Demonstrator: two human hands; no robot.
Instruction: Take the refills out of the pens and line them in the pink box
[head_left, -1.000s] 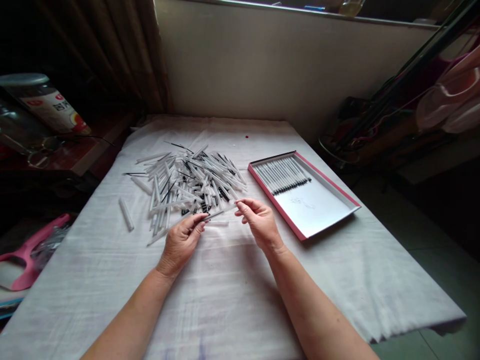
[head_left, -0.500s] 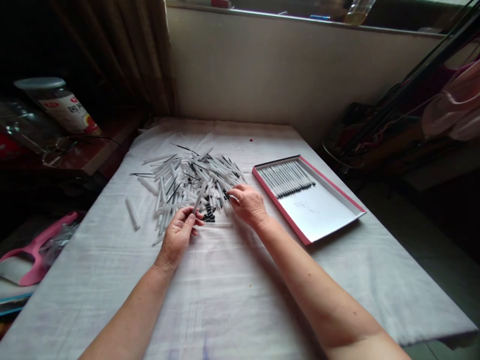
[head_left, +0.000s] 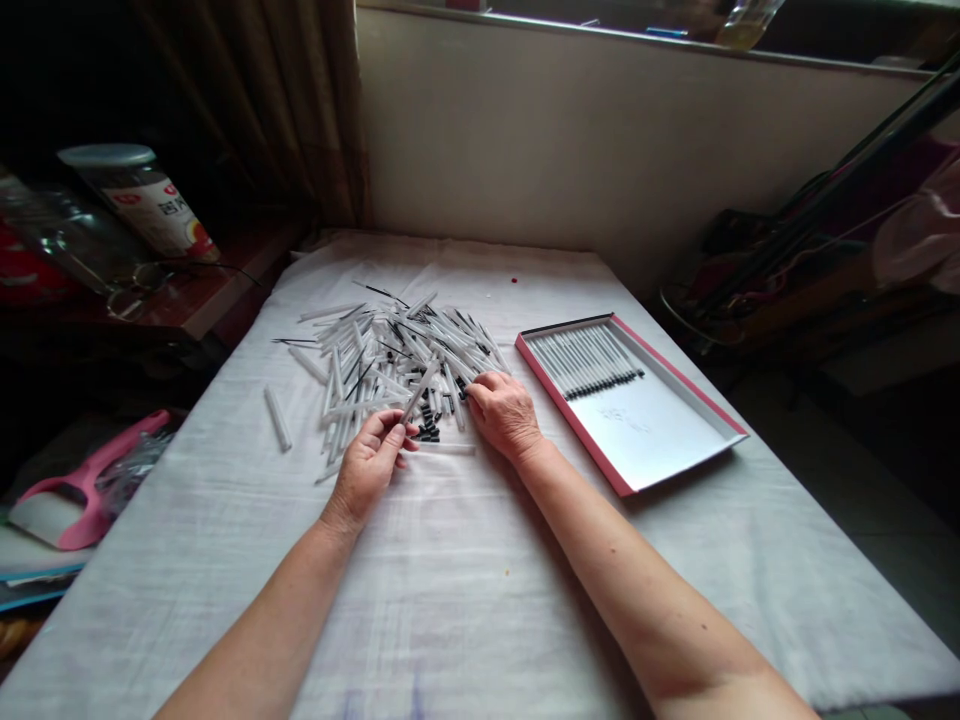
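My left hand [head_left: 373,455] pinches a pen barrel [head_left: 420,388], a translucent tube that slants up and away over the near side of the pile. Just right of it, my right hand [head_left: 504,412] reaches down at the pile's right edge, fingertips drawn together beside small black caps; what is between them is hidden. The pile [head_left: 360,365] mixes many clear pen barrels with thin black refills. Loose black caps [head_left: 429,425] lie between my hands, and one barrel [head_left: 448,449] rests flat in front of them.
Right of the pile, a shallow pink-edged box lid [head_left: 577,440] holds a row of black-ended pens [head_left: 589,360]. A lone barrel [head_left: 277,418] lies at left. Beyond the table's left side are a jar [head_left: 154,205] and a pink-handled object [head_left: 94,485].
The view has shifted slightly, moving the scene to the right. My right fingertips have closed in at the edge of the pile. My left hand keeps the same barrel.
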